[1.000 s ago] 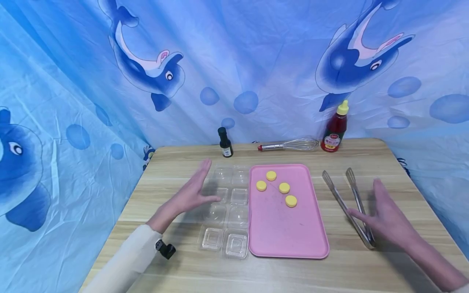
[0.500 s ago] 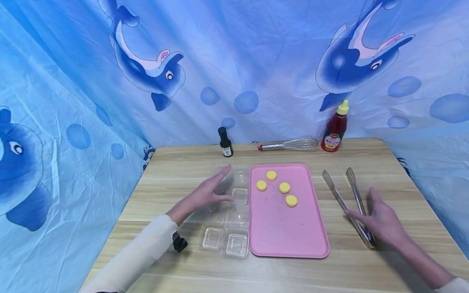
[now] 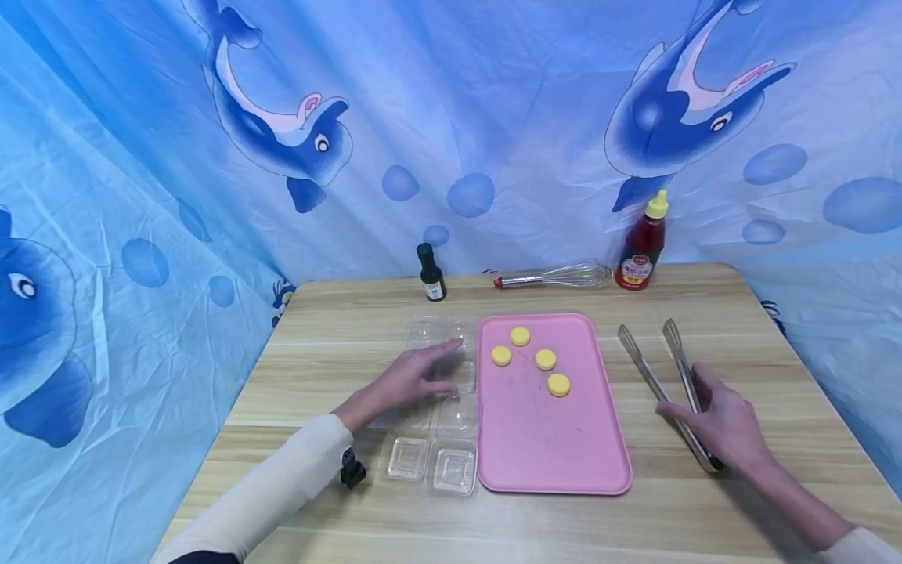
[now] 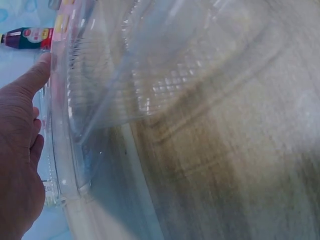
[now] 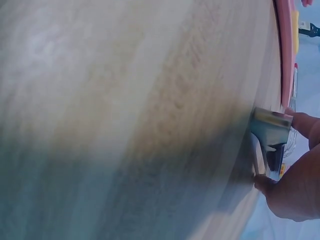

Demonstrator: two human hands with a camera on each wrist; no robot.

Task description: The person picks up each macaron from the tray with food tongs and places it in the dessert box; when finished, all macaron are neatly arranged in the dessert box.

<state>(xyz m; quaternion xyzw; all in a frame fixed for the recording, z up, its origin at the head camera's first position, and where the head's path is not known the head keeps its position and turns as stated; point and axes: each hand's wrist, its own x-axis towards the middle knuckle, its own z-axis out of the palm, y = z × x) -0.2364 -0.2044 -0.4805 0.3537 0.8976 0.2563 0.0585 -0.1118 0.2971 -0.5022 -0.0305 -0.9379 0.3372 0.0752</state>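
Tongs (image 3: 647,374) lie within the span of the right hand (image 3: 726,427) on a wood-grain tabletop (image 3: 535,525), whether gripped cannot be told; the left hand (image 3: 402,382), relaxed and outspread, is over clear containers (image 3: 454,470) beside a pink tray (image 3: 535,454) of yellow discs (image 3: 558,385), with a whisk (image 3: 520,280) and red bottle (image 3: 636,262) beyond.

Left grip (image 3: 405,378): this hand is reaching farther rightward over the clear plastic containers (image 3: 454,470), its fingertips nearing the pink tray (image 3: 553,450).
Right grip (image 3: 726,427): this hand is drawing closer to the metal tongs (image 3: 647,372), thumb and fingers coming around both arms.
Left sleeve (image 3: 282,474): following inward, more dark band (image 3: 204,558) showing.
Right sleeve (image 3: 860,547): entering further at lower right.
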